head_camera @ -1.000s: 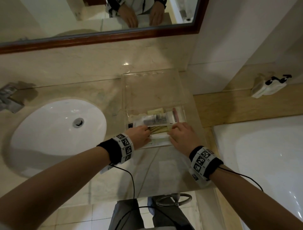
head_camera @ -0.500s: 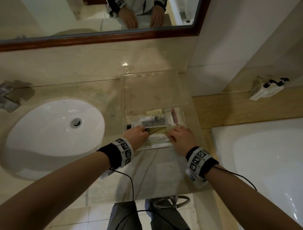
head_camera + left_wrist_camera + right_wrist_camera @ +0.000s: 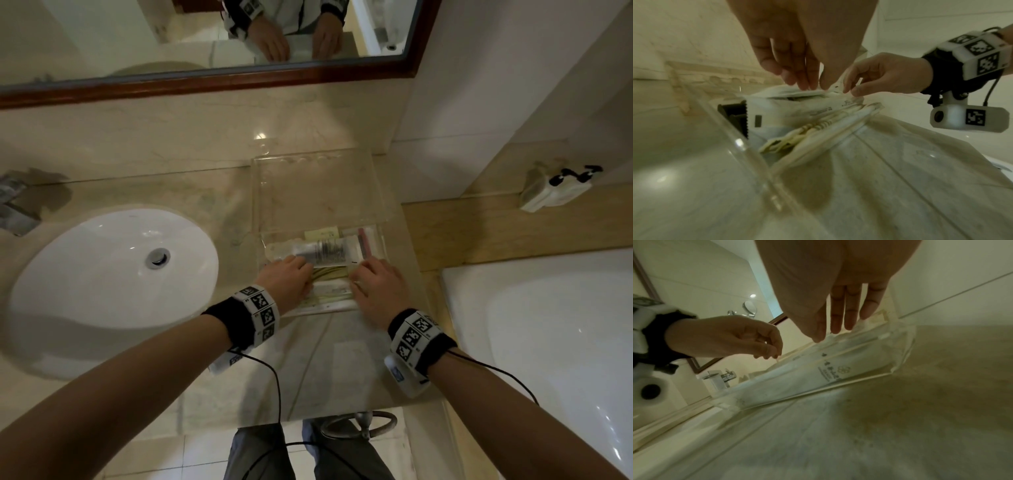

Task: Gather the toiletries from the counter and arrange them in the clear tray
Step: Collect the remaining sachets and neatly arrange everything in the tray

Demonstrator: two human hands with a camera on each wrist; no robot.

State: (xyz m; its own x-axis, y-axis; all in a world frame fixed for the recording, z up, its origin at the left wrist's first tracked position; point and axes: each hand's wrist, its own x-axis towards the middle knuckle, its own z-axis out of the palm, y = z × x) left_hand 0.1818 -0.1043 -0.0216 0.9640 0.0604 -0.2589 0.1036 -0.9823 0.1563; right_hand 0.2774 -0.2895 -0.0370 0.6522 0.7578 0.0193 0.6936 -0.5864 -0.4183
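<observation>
Your left hand point(image 3: 287, 279) still pinches packet point(image 3: 322, 253) in clear tray point(image 3: 318, 192); right hand point(image 3: 376, 287) fingers straight, pressing packets; little moved; arranging nearly done.

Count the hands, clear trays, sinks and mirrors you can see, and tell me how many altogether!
Hands: 2, the left hand and the right hand
Clear tray: 1
Sink: 1
Mirror: 1
Total: 5
</observation>
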